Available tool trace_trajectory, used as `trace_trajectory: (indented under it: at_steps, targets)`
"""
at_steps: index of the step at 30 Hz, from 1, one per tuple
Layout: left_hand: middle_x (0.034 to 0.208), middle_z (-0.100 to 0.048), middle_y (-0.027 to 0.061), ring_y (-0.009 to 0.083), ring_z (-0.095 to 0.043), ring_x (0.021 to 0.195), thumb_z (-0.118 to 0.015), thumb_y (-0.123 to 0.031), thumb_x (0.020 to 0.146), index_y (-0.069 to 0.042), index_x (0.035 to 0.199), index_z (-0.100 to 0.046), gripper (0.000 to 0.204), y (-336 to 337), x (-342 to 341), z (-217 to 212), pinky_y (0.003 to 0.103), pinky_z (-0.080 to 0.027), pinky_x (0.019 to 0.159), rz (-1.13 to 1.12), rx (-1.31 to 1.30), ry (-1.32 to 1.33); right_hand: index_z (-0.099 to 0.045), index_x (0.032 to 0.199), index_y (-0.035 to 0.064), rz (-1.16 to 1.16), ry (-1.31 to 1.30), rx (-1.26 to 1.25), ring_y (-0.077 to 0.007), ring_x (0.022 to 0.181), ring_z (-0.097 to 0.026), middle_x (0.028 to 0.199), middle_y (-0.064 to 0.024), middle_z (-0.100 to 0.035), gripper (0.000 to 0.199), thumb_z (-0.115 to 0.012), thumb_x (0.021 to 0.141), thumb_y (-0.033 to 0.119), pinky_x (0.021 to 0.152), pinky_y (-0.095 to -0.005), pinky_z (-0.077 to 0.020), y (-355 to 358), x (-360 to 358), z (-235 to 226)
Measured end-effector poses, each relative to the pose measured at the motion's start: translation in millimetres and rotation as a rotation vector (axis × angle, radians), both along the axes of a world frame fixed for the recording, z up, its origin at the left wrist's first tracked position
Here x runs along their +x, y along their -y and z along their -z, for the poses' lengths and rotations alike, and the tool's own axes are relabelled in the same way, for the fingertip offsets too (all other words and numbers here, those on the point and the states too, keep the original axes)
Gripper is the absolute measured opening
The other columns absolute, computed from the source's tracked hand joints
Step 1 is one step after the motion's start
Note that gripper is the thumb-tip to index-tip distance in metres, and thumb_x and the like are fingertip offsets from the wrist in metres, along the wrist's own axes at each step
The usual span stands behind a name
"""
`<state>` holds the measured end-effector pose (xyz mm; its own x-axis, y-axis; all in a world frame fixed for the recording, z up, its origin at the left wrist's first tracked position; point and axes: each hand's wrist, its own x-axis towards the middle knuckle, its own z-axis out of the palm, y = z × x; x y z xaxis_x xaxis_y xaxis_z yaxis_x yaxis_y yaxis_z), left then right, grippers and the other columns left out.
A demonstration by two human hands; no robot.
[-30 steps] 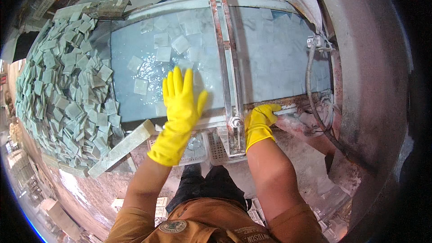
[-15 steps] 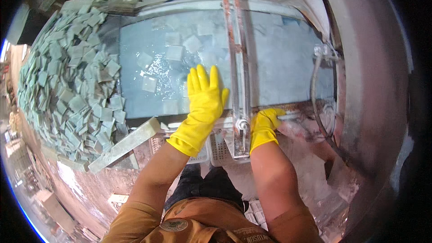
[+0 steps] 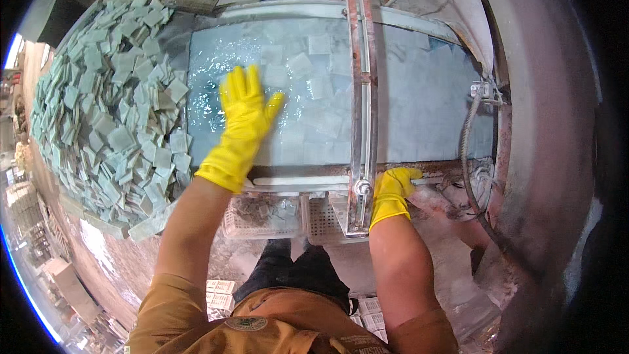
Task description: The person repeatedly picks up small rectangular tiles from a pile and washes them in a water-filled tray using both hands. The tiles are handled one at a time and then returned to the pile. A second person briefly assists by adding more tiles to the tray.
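My left hand (image 3: 246, 105), in a yellow rubber glove, lies palm down with fingers spread over the left part of a wet, bluish belt-like bed (image 3: 262, 157). Nothing shows in its grasp. Water glints around its fingers. Square pale-green stone or glass tiles (image 3: 320, 88) lie on the bed to its right, many dulled by cloudy water. My right hand (image 3: 393, 192), gloved the same, is at the bed's near edge, just right of a rusty metal crossbar (image 3: 357, 118). Its fingers are bent over the front rail (image 3: 429, 172), partly hidden from view.
A large heap of loose pale-green tiles (image 3: 108, 111) borders the bed on the left. Below the near edge hang white perforated baskets (image 3: 265, 218), one with broken pieces. A grey hose (image 3: 466, 151) curves down at the right, beside a big machine wall (image 3: 544, 105).
My left hand has moved left across the bed, away from the crossbar. More tiles now lie between it and the crossbar. My right hand stays at the front rail. The view has shifted slightly.
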<state>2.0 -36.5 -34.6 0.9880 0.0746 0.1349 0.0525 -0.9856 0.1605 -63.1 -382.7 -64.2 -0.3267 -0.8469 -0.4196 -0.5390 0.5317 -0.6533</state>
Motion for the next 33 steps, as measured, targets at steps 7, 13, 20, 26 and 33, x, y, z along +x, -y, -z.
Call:
trace_trajectory:
  at_steps: [7, 13, 20, 26, 33]
  targets:
    - [0.168, -0.036, 0.0364, 0.0596, -0.031, 0.155, -0.076, -0.053, 0.094, -0.005, 0.166, -0.043, 0.093, 117, -19, -23, 0.068, -0.020, 0.129, 0.090, -0.214, 0.012, -0.051, 0.160, 0.0129, -0.007, 0.057, -0.013, -0.0363, 0.134, -0.063, 0.152, -0.0177, -0.062, 0.082, -0.052, 0.103, 0.071, 0.110, -0.0545, -0.0528, 6, -7, 13]
    - [0.169, -0.038, 0.0315, 0.0549, -0.035, 0.155, -0.083, -0.042, 0.091, -0.010, 0.164, -0.048, 0.088, 69, -76, -64, 0.064, -0.025, 0.129, 0.409, -0.400, -0.078, -0.057, 0.157, 0.0093, -0.001, 0.013, -0.069, -0.0425, 0.120, -0.072, 0.138, -0.0215, -0.073, 0.080, -0.054, 0.103, 0.068, 0.102, -0.0544, -0.0583, 4, -6, 13]
    - [0.162, -0.049, 0.0328, 0.0530, -0.045, 0.149, -0.082, -0.035, 0.095, -0.007, 0.164, -0.048, 0.082, -173, -89, -101, 0.059, -0.034, 0.125, -0.004, 0.163, 0.140, -0.063, 0.151, 0.0093, -0.047, 0.056, -0.030, -0.0434, 0.119, -0.073, 0.135, -0.0197, -0.076, 0.069, -0.056, 0.104, 0.060, 0.099, -0.0618, -0.0567, 13, -11, 22]
    - [0.163, -0.049, 0.0234, 0.0600, -0.039, 0.150, -0.073, -0.067, 0.092, -0.019, 0.163, -0.051, 0.088, -190, 11, -87, 0.072, -0.029, 0.120, -0.361, 0.277, -0.064, -0.068, 0.146, 0.0099, -0.084, 0.068, 0.067, -0.0433, 0.120, -0.073, 0.134, -0.0173, -0.077, 0.060, -0.058, 0.105, 0.052, 0.098, -0.0692, -0.0543, 23, -13, 26]
    - [0.157, -0.057, 0.0163, 0.0537, -0.051, 0.139, -0.078, -0.044, 0.091, -0.023, 0.156, -0.059, 0.071, -157, -38, -85, 0.065, -0.037, 0.116, -0.048, 0.298, -0.019, -0.075, 0.140, 0.0106, -0.161, 0.191, 0.108, -0.0432, 0.121, -0.073, 0.132, -0.0145, -0.078, 0.049, -0.061, 0.105, 0.042, 0.096, -0.0778, -0.0514, 34, -12, 23]
